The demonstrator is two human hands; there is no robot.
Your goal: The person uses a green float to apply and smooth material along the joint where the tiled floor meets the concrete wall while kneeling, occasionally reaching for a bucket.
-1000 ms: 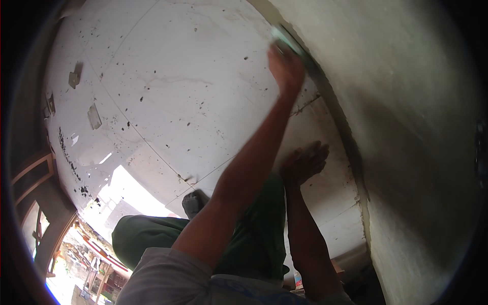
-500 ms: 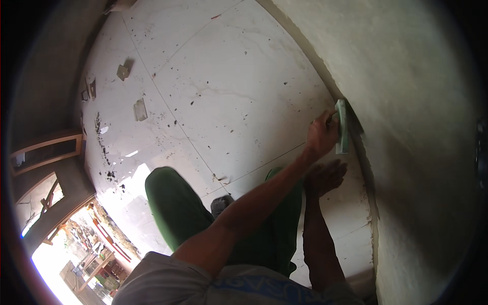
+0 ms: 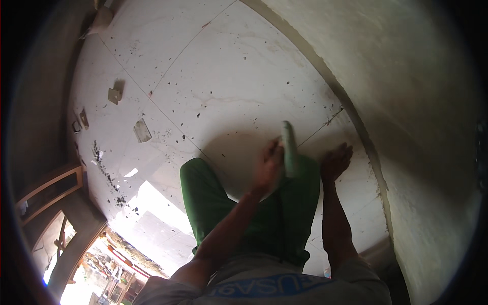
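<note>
The pale green hand tool [image 3: 290, 151] is held in the left grip [image 3: 269, 165], which is closed around it, by the right knee [image 3: 307, 170] and apart from the wall [image 3: 422, 122]. The right grip [image 3: 337, 161] is loosely open, with nothing seen in it, near the grey-brown strip [image 3: 356, 112] at the wall's foot. Smoothing along the strip seems to be in hand; for that, the tool's face would need to be laid against it. No container can be made out.

- Bare left hand [image 3: 269, 165] — blurred, fingers curled; bare left forearm [image 3: 223, 231] slanted inward.
- Bare right hand [image 3: 335, 162] — fingers extended; bare right forearm [image 3: 336, 218] pointing forward.
</note>
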